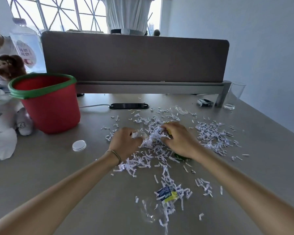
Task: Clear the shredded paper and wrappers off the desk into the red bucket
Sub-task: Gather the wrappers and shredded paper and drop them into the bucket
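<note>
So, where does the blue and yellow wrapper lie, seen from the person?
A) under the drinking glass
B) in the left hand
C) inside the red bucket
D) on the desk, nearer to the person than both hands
D: the blue and yellow wrapper lies on the desk among paper shreds, nearer to the person than the left hand and right hand.

- The green wrapper lies mostly hidden under the right hand.
- A yellow wrapper is only partly seen behind the fingers of this hand.
- The print on the blue and yellow wrapper, near the front edge of the desk, is too small to read.
- The inside of the red bucket stays hidden behind its rim.
</note>
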Demonstrator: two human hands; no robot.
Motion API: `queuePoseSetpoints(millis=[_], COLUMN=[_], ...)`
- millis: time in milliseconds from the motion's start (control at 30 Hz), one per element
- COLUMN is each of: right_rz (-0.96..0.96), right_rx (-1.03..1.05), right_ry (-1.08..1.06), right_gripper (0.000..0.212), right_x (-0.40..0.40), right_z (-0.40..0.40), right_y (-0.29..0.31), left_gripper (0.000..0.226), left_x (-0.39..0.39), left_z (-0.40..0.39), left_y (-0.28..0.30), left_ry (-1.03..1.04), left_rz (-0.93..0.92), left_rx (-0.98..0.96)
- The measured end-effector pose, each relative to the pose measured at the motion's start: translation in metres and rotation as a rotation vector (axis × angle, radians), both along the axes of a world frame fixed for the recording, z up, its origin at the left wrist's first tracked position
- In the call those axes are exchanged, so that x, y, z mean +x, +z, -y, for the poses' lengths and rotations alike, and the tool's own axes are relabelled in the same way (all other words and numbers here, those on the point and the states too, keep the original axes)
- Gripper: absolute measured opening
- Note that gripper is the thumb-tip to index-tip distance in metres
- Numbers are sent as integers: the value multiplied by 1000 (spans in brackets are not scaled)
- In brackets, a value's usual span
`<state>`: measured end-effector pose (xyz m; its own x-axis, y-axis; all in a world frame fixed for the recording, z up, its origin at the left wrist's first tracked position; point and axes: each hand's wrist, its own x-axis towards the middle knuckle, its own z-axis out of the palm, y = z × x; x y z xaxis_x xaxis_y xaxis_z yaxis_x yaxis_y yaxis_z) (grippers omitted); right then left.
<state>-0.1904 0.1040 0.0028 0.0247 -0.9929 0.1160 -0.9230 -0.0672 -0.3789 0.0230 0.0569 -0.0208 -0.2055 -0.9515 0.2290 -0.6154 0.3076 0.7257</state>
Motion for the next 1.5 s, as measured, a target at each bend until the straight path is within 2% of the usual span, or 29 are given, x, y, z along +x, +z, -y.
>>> queuePoseSetpoints(millis=[133,167,267,367,467,633,733,833,967,1167,1267,1367,1500], right_rz=[-101,-141,-219,-273,-285,-324,-298,-250,-109,11,72,123,150], right_rx=[-61,-77,-52,-7,-27,-134,-144,-108,-49,-179,-232,-284,-352], right_ry=[94,121,131,101,86,107,117,86,45,89,86,137,175], right_gripper=[60,61,69,73,61,31,17,29,37,48,47,50,50], right_x=[25,32,44,41,37,40,42,44,51,70,86,105,136], right_z=[16,19,33,51,62,57,54,61,74,99,112,124,145], right_y=[-14,-17,-25,-30,-31,-29,-24,-24,-9,42,72,102,137], left_gripper=[15,19,34,28,18,22,27,33,61,60,80,59,58], left_x=[2,3,4,3,6,15,22,33,45,67,82,98,127], left_z=[17,21,37,52,64,58,51,51,63,73,78,81,96], left_y=[-1,0,-4,-6,-7,-2,5,13,25,70,96,126,159], left_ry=[27,30,48,26,-20,-32,-24,-43,10,62,80,158,224], left_rz=[-124,-126,-37,23,50,140,232,321,443,528,618,563,504], left_rx=[88,82,13,14,1,11,24,22,-17,-103,-179,-195,-233])
